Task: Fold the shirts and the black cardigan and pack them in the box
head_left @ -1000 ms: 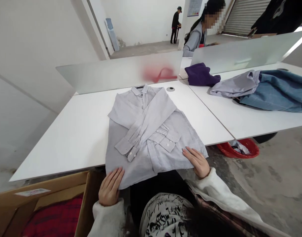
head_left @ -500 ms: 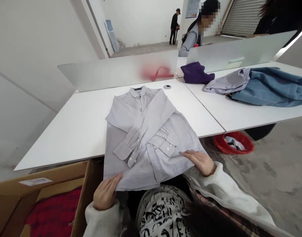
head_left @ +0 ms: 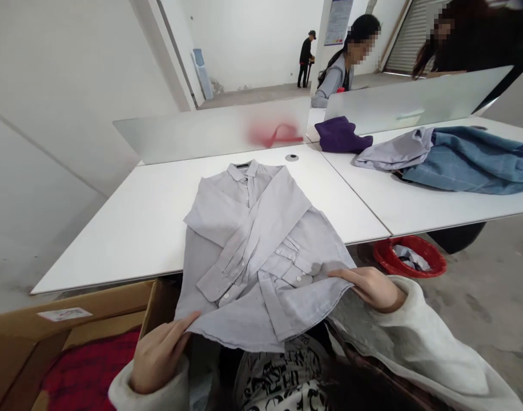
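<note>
Grey shirt on the table, sleeves crossed over its front, lower part past the near edge.
Left grip and right grip both closed on the raised hem; cardboard box below that edge.

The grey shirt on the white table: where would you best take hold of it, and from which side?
Probably by the bottom hem of the grey shirt, from the near side, where the left hand and right hand are. The hem hangs loose past the edge of the white table, so fingers can likely slip under it, while the crossed sleeves lie flat further up.
</note>
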{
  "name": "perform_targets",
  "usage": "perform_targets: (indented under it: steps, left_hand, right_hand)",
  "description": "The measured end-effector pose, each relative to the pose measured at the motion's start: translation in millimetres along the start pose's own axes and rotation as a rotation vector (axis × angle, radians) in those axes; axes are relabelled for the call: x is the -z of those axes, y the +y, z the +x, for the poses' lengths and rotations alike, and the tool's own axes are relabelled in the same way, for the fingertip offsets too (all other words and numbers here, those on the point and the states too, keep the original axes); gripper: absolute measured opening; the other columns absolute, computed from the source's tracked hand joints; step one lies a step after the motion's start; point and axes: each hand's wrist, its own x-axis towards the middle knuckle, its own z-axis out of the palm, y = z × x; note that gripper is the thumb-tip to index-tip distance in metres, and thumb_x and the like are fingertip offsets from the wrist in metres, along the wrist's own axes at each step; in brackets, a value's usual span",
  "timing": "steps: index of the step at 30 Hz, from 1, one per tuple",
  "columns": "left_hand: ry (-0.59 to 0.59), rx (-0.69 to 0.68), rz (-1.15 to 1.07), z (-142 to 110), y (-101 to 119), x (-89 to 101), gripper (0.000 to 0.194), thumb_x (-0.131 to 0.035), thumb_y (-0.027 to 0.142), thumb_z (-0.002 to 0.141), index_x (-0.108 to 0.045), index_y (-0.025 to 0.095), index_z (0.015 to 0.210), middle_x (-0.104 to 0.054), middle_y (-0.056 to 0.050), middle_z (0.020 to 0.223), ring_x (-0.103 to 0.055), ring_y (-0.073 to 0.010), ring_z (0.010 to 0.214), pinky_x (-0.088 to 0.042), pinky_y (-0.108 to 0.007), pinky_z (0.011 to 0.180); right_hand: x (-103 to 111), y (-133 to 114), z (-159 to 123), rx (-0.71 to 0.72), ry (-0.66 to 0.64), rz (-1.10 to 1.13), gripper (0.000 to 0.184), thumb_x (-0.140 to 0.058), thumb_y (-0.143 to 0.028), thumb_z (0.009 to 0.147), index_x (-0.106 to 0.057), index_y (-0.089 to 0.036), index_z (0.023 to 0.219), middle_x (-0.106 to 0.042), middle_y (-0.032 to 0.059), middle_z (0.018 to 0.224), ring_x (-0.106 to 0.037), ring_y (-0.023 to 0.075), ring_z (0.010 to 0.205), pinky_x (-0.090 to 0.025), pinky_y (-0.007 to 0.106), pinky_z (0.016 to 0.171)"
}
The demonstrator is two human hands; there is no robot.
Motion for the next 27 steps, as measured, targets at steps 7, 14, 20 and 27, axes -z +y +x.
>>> perform_targets:
  steps: [7,14,20,27]
  left_hand:
    - [-0.222,-0.013,-0.113,64,-38,-2.0,0.036,-0.035,0.036,0.097,-0.07,0.028,0.097,-0.074,0.006,0.07,-0.065,-0.01,0.05,-0.046,-0.016,0.047]
    - [-0.441,0.146,-0.237,142,-103,-11.4,0.036,-0.04,0.048,0.09,-0.071,0.032,0.098,-0.075,0.004,0.079,-0.068,-0.0169,0.058,-0.05,-0.022,0.053]
    - [-0.44,0.276,-0.111,216,-171,-13.7,0.062,-0.029,0.07,0.085,-0.07,0.024,0.092,-0.074,0.002,0.079,-0.066,-0.0187,0.064,-0.046,-0.024,0.057]
    - [-0.502,0.422,0.148,281,-268,-85.3,0.065,-0.025,0.061,0.091,-0.065,0.01,0.086,-0.066,-0.003,0.075,-0.06,-0.017,0.07,-0.042,-0.026,0.068]
  right_hand:
    - [24,17,58,0.109,-0.039,0.088,0.042,-0.027,-0.035,0.1,-0.055,-0.027,0.13,-0.073,0.0005,0.093,-0.067,0.0115,0.067,-0.049,0.022,0.057]
    - [72,33,140,0.129,-0.206,0.215,0.046,-0.029,-0.047,0.099,-0.064,-0.024,0.117,-0.072,0.0037,0.101,-0.067,0.0135,0.083,-0.05,0.023,0.072]
    - [104,77,212,0.048,-0.107,0.096,0.045,-0.033,-0.049,0.098,-0.067,-0.019,0.102,-0.07,0.0038,0.086,-0.063,0.0136,0.073,-0.045,0.023,0.071]
    - [89,170,335,-0.179,0.041,-0.175,0.037,-0.036,-0.041,0.098,-0.062,-0.014,0.101,-0.066,0.0071,0.089,-0.058,0.016,0.077,-0.037,0.024,0.072]
